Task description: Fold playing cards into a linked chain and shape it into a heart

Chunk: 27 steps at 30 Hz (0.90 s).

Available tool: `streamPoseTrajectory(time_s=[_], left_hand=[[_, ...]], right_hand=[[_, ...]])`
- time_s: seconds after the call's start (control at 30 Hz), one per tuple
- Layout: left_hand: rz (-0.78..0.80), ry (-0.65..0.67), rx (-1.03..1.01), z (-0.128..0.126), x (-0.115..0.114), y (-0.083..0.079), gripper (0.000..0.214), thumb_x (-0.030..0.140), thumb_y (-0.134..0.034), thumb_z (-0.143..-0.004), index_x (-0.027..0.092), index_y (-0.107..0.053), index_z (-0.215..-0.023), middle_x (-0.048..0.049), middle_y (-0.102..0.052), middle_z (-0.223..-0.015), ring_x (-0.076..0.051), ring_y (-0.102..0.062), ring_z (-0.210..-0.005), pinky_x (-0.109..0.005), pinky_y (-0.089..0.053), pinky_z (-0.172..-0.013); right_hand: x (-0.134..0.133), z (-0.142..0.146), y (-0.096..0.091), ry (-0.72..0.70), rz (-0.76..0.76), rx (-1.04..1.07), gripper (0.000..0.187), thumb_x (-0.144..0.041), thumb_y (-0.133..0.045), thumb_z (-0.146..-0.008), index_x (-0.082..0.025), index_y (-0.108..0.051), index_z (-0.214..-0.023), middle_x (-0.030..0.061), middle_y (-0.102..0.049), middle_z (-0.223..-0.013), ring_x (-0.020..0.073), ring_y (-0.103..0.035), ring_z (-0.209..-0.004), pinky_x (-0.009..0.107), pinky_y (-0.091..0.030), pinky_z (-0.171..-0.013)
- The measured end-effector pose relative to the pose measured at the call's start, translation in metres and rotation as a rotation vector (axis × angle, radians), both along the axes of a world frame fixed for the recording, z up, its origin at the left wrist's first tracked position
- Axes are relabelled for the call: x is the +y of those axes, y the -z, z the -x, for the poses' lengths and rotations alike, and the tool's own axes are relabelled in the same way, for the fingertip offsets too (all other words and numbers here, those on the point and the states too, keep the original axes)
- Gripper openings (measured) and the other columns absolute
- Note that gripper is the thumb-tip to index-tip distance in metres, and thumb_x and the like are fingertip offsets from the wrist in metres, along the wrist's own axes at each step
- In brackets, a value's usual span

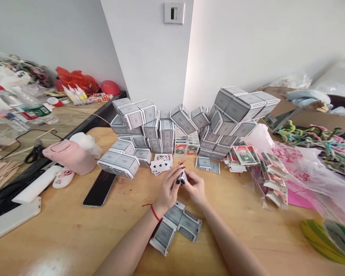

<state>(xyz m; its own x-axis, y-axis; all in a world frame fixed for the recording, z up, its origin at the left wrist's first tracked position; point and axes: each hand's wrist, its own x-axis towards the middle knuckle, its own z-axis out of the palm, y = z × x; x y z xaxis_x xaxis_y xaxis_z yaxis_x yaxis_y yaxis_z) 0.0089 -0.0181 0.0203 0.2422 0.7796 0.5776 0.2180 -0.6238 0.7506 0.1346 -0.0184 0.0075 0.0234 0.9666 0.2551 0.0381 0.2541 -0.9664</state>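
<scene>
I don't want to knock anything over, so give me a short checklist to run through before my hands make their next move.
1. Both hands on the piece: ok; left hand and right hand meet around a small pale piece.
2. Shape of that piece: cannot tell; the hands cover most of it.
3. Joined face-down cards clear of the arms: not ok; they lie right by the left forearm.
4. Stacked card boxes untouched: ok; they stand beyond the hands.
5. Smartphone out of the way: ok; it lies left of the left hand.
</scene>
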Motion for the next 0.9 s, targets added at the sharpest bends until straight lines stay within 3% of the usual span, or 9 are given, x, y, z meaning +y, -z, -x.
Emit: streamPoseTrajectory(time_s=[0.33, 0.57, 0.73, 0.9], left_hand=[[0.006, 0.051, -0.004, 0.001, 0.003, 0.001, 0.036, 0.02, -0.035, -0.086, 0.023, -0.044, -0.121, -0.0089, -0.045, -0.127, -0.021, -0.039, -0.118, -0.047, -0.031, -0.098], [0.031, 0.058, -0.015, 0.002, 0.001, 0.008, 0.039, 0.022, -0.034, -0.086, 0.025, -0.039, -0.125, -0.0081, -0.036, -0.134, -0.022, -0.032, -0.124, -0.046, -0.029, -0.101], [0.031, -0.008, -0.003, 0.001, 0.002, 0.013, 0.037, 0.019, -0.037, -0.085, 0.025, -0.044, -0.121, -0.0076, -0.039, -0.131, -0.021, -0.037, -0.12, -0.044, -0.033, -0.099], [0.044, -0.061, -0.03, -0.001, 0.004, 0.007, 0.033, 0.022, -0.039, -0.085, 0.023, -0.049, -0.116, -0.0086, -0.043, -0.127, -0.021, -0.039, -0.117, -0.042, -0.033, -0.098]], right_hand=[[0.003, -0.005, 0.001, -0.021, -0.022, -0.077, 0.034, -0.04, -0.058, -0.071, -0.02, -0.063, -0.098, 0.0028, -0.056, -0.072, 0.0167, -0.049, -0.067, 0.028, -0.041, -0.062], [0.002, -0.004, 0.002, -0.087, -0.036, -0.115, 0.043, -0.04, -0.05, -0.079, -0.024, -0.05, -0.119, 0.0055, -0.058, -0.094, 0.0193, -0.052, -0.081, 0.031, -0.042, -0.073], [0.003, -0.004, -0.001, -0.164, -0.042, -0.13, 0.037, -0.04, -0.044, -0.083, -0.025, -0.054, -0.114, 0.0059, -0.059, -0.097, 0.0213, -0.051, -0.094, 0.034, -0.04, -0.084], [0.002, 0.0, 0.004, -0.199, 0.055, 0.061, 0.046, -0.051, -0.037, -0.082, -0.025, -0.052, -0.117, 0.0053, -0.058, -0.107, 0.0227, -0.051, -0.1, 0.037, -0.041, -0.086]])
